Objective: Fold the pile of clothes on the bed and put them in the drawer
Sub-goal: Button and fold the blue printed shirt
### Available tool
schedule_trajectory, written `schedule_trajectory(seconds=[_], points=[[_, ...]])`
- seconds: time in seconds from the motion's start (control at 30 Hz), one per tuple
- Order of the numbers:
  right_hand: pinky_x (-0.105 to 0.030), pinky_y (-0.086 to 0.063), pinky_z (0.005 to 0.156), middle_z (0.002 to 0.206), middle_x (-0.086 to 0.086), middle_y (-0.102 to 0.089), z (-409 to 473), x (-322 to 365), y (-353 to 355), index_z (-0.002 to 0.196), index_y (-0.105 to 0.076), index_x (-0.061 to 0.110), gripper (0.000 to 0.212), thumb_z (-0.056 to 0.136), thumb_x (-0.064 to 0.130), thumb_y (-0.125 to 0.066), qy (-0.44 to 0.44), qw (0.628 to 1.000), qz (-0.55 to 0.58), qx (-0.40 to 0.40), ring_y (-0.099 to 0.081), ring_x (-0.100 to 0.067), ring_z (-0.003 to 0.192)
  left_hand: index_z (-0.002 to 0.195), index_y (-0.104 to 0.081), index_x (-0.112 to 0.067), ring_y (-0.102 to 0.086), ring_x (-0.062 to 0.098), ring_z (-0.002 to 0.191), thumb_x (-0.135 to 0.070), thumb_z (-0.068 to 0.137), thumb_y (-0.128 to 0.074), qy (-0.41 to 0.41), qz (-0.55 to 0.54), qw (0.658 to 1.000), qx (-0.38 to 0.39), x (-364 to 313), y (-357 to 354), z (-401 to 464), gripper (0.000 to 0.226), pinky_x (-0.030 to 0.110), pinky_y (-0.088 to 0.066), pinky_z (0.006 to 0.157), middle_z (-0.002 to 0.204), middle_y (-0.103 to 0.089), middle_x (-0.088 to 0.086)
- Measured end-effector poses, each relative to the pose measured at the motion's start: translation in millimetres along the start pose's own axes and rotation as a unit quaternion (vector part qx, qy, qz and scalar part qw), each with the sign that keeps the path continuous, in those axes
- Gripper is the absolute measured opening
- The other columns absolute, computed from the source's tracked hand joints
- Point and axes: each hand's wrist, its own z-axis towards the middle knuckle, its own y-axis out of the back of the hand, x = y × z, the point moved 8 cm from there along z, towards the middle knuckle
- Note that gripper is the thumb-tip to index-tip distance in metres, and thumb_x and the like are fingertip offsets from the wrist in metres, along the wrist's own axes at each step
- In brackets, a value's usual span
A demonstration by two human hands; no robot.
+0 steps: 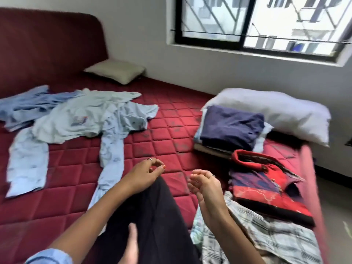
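**Hands empty, unfolded pile waiting across the bed**

Nearest: person sits on the bed (pixel 162 119), dark-trousered knee up the middle. Left hand (pixel 146 172) & right hand (pixel 204 181) hover above it, fingers loosely curled, holding nothing. Just right lie a checked cloth (pixel 266 239) and a stiff red embroidered garment (pixel 266 191). Beyond that, a folded navy stack (pixel 232 126) against a soft white pillow (pixel 276 111). Far left, the unfolded pale blue clothes (pixel 76 119): thin, creased cotton, long limp sleeves or legs sprawled over the quilted maroon mattress.

Risk, judged: blue items overlap, so pulling one prob. drags another w/ it; the navy stack, near the bed edge, could topple if nudged. No drawer in view.
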Motion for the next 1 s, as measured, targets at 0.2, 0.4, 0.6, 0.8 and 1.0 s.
schedule_trajectory(seconds=[0.2,0.4,0.6,0.8,1.0], points=[[-0.022,-0.048,0.059,0.068,-0.007,-0.061,-3.6,-34.9,-95.4,0.086,-0.055,0.007,0.022,0.092,-0.008,-0.04,-0.056,0.985,-0.041,0.155,-0.058,-0.016,0.061,0.097,-0.06,-0.024,-0.059,0.013,0.097,-0.022,0.094,-0.056,0.126,-0.039,0.987,-0.094,97.2,46.2,-29.0,0.005,0.024,-0.043,0.09,0.098,-0.063,-0.006],[-0.02,-0.047,0.057,0.066,-0.011,-0.053,23.1,-71.3,-162.6,0.082,-0.052,0.003,0.02,0.091,-0.009,-0.04,-0.083,0.98,-0.043,0.177,-0.052,-0.017,0.061,0.081,-0.059,-0.02,-0.053,0.013,0.073,-0.017,0.098,-0.05,0.233,-0.201,0.938,-0.162,173.6,69.4,-51.9,0.02,0.021,-0.04,0.061,0.077,-0.058,-0.003],[-0.024,-0.027,0.05,0.067,-0.009,-0.036,108.8,-157.7,-218.3,0.077,-0.048,0.006,0.004,0.078,0.003,-0.05,-0.146,0.956,-0.21,0.142,-0.031,-0.015,0.052,0.083,-0.057,-0.015,-0.052,0.012,0.067,-0.023,0.101,-0.043,0.34,-0.378,0.819,-0.266,218.2,88.3,-64.7,0.024,0.022,-0.036,0.057,0.079,-0.059,0.0],[-0.04,-0.036,0.097,0.13,-0.021,-0.043,132.1,-207.5,-211.4,0.134,-0.036,-0.001,0.057,0.083,0.018,-0.053,-0.131,0.88,-0.452,0.065,-0.045,-0.038,0.118,0.087,-0.058,-0.015,-0.056,0.012,0.069,-0.021,0.099,-0.046,0.381,-0.367,0.802,-0.277,260.3,91.8,-67.0,0.018,0.022,-0.037,0.058,0.084,-0.063,0.0],[-0.025,-0.031,0.048,0.066,-0.007,-0.042,149.4,-231.0,-220.6,0.088,-0.052,0.001,0.008,0.087,0.008,-0.057,-0.202,0.938,-0.261,0.104,-0.041,-0.019,0.054,0.091,-0.058,-0.015,-0.061,0.014,0.071,-0.019,0.099,-0.045,0.412,-0.358,0.797,-0.259,280.4,91.8,-63.7,0.016,0.023,-0.039,0.06,0.087,-0.067,0.002]])
